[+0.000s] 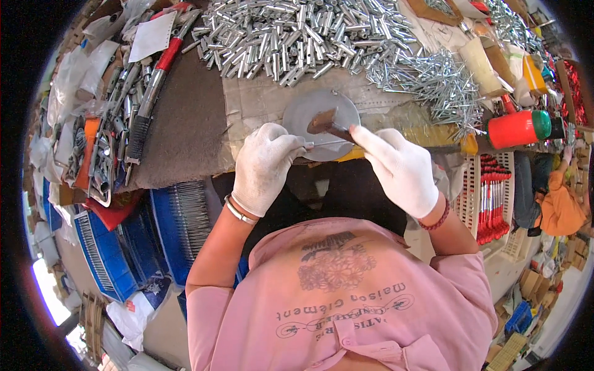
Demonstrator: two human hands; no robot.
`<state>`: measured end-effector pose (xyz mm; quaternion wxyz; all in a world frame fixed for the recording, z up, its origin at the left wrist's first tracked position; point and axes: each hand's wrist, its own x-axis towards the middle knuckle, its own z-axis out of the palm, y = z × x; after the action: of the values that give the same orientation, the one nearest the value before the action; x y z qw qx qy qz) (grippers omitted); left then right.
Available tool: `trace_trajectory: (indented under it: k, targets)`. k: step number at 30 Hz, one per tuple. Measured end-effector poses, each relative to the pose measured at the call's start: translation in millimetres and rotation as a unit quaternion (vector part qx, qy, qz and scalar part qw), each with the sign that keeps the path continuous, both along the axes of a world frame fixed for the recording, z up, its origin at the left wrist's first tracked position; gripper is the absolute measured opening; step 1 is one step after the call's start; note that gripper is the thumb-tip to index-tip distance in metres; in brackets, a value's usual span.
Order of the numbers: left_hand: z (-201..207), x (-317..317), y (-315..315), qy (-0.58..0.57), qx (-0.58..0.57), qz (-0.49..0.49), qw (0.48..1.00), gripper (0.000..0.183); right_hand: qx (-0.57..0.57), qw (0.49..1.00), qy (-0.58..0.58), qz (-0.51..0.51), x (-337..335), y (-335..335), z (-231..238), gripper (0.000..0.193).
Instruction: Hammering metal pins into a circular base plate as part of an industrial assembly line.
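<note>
Both of my hands wear white knit gloves and meet over a round grey metal plate (304, 106) at the bench's near edge. My left hand (265, 166) is closed, pinching a small silver metal tube (309, 146) between thumb and fingertips. From the tube a thin metal pin (333, 143) runs toward the right fingers; whether they touch it I cannot tell. My right hand (402, 168) is closed on a small hammer (323, 122), its brownish head above the plate. Most of the handle is hidden by the glove.
A heap of silver tubes (291, 38) covers the far bench, with a pile of thin pins (447, 86) to its right. Tools and a red-handled rod (168, 55) crowd the left. A red container (512, 130), red-ended parts in a crate (492, 198) and blue bins (176, 216) flank me.
</note>
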<state>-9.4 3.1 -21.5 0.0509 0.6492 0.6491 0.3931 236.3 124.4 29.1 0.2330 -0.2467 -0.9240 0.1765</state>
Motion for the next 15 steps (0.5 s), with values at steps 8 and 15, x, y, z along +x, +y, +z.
trace_trajectory:
  k: [8,15]
  targets:
    - [-6.5,-4.9,-1.6,-0.024,-0.027,-0.021,0.999,0.022,-0.038,0.993,-0.104,0.045,6.4,-8.6,-4.0,0.056]
    - [1.7,-5.1,0.0,-0.031,-0.013,-0.020,0.999,0.018,-0.024,0.998,-0.055,-0.009,-20.7,13.0,-4.2,0.042]
